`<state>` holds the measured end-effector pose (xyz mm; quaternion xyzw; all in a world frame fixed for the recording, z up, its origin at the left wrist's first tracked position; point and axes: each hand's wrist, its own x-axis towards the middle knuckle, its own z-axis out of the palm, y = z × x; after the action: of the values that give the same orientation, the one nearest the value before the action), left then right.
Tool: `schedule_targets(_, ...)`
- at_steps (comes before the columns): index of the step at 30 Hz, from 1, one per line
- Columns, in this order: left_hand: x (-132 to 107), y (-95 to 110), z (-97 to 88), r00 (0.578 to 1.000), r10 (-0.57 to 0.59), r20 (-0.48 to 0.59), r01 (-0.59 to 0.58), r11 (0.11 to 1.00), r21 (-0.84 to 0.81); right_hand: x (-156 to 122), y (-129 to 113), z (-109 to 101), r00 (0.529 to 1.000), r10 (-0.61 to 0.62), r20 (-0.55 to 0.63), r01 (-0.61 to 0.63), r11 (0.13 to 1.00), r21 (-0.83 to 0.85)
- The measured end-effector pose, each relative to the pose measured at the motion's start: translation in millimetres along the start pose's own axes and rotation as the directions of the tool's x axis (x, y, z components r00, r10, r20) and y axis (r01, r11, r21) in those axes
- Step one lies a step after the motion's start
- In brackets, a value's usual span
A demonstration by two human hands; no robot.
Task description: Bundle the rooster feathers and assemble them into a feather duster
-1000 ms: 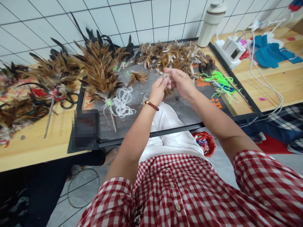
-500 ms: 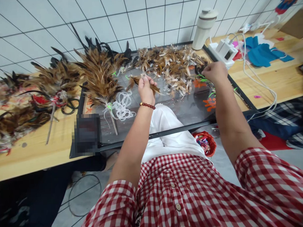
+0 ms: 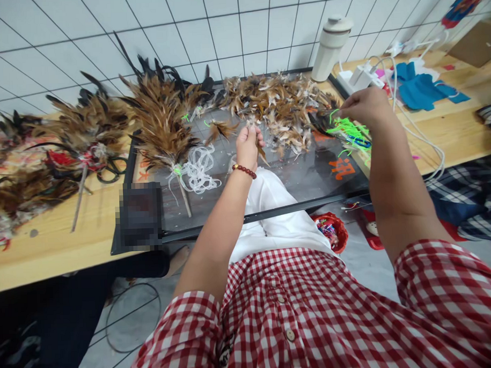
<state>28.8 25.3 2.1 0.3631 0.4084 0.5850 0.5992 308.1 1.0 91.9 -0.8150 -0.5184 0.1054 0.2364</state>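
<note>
My left hand (image 3: 248, 147), with a beaded bracelet at the wrist, is closed on a small bunch of brown feathers (image 3: 263, 155) above the middle of the dark board. My right hand (image 3: 367, 109) is raised at the board's right side, its fingers pinched on the end of a bright green string (image 3: 334, 115). Below that hand lies a tangle of green strings (image 3: 352, 131). Loose brown and white feathers (image 3: 270, 97) are heaped beyond my left hand, and a small feather tuft (image 3: 220, 130) lies to its left.
A feather duster (image 3: 160, 117) with a stick handle lies left, beside a white cord coil (image 3: 200, 167). More dusters (image 3: 94, 119) and black scissors (image 3: 113, 170) are farther left. A white bottle (image 3: 331, 47) and power strip (image 3: 357, 81) stand right. A red basket (image 3: 331, 232) is below.
My right hand has moved right and slightly up, uncovering the green strings, with a string end at its fingers. My left hand has shifted right with the feathers; the tuft at its left now shows apart.
</note>
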Motion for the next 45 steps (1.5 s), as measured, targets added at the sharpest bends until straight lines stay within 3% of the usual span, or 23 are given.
schedule_targets(7,2,-5,-3.6,0.999,0.001,0.034,-0.003,0.999,0.051,-5,0,-25,0.994,0.004,0.112,0.000,0.999,-0.037)
schedule_targets(9,1,-5,-2.9,1.000,-0.008,0.029,0.007,0.999,0.036,-11,-3,-33,0.990,-0.078,0.118,0.069,0.995,0.077)
schedule_targets(11,0,-3,-1.7,0.999,-0.010,0.033,0.009,1.000,0.020,-17,-7,-38,0.975,-0.219,0.032,0.208,0.954,0.214)
schedule_targets(13,-2,-1,0.0,0.999,-0.010,0.049,0.009,1.000,0.012,-22,-14,-37,0.932,-0.348,-0.105,0.363,0.891,0.272)
schedule_targets(15,-6,2,2.0,0.996,-0.012,0.088,0.012,1.000,0.007,-24,-24,-26,0.870,-0.464,-0.168,0.492,0.839,0.231)
schedule_targets(18,-14,7,5.0,0.980,-0.041,0.196,0.043,0.999,-0.006,-29,-43,5,0.761,-0.634,-0.138,0.648,0.738,0.189)
schedule_targets(20,-19,9,6.5,0.960,-0.084,0.267,0.087,0.996,0.001,-33,-57,31,0.708,-0.699,-0.099,0.696,0.666,0.270)
schedule_targets(23,-23,9,6.9,0.941,-0.144,0.305,0.142,0.989,0.029,-41,-72,66,0.680,-0.730,-0.070,0.680,0.591,0.434)
schedule_targets(26,-20,6,4.5,0.951,-0.156,0.265,0.147,0.988,0.052,-43,-75,87,0.705,-0.706,-0.073,0.631,0.576,0.520)
schedule_targets(30,-16,6,2.0,0.955,-0.179,0.236,0.163,0.983,0.087,-39,-68,101,0.751,-0.660,0.026,0.499,0.592,0.633)
schedule_targets(33,-18,10,3.2,0.934,-0.240,0.266,0.218,0.970,0.110,-38,-64,107,0.718,-0.674,0.174,0.343,0.559,0.755)
schedule_targets(36,-23,15,4.5,0.900,-0.300,0.317,0.273,0.954,0.126,-42,-63,112,0.693,-0.677,0.248,0.197,0.508,0.839)
schedule_targets(40,-28,19,5.0,0.877,-0.307,0.369,0.275,0.951,0.138,-47,-67,119,0.747,-0.626,0.223,0.125,0.462,0.878)
schedule_targets(45,-27,16,4.8,0.891,-0.280,0.358,0.247,0.959,0.137,-48,-73,127,0.809,-0.584,0.072,0.219,0.413,0.884)
